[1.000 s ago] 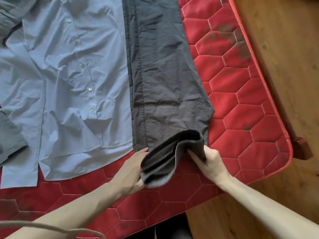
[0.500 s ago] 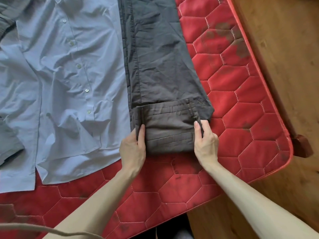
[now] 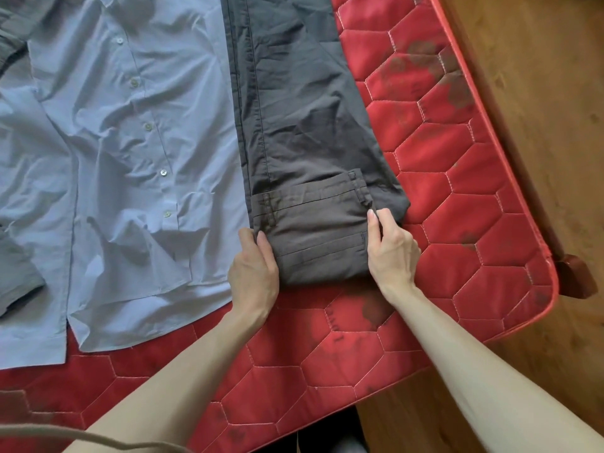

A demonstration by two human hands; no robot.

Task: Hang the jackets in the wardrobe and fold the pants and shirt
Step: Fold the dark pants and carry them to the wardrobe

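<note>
Both hands grip the folded waistband end of the dark brown pants [image 3: 307, 132], one at each side of the fold. On the left edge the left hand [image 3: 253, 273] pinches the doubled cloth, thumb on top and the other fingers tucked at the side, where they are partly hidden by the fabric. At the right edge the right hand [image 3: 390, 253] has its fingers curled round the layers, its forefinger pointing up beside a belt loop; how far the fingertips reach under the cloth cannot be seen.

These pants lie flat along a red quilted mattress [image 3: 457, 178], waistband turned over onto the legs near the mattress's near edge. Their legs run up out of the top of the picture, so the hems are cut off.

Just left of the pants, touching their long edge, lies a light blue shirt [image 3: 114, 158], buttoned and creased, its collar and left side cut off by the frame. Part of a grey garment [image 3: 16, 276] shows at the far left, too little to identify. Beyond the mattress is a wooden floor [image 3: 539, 76]. A pale cord [image 3: 98, 439] crosses the lower left corner, blurred.
</note>
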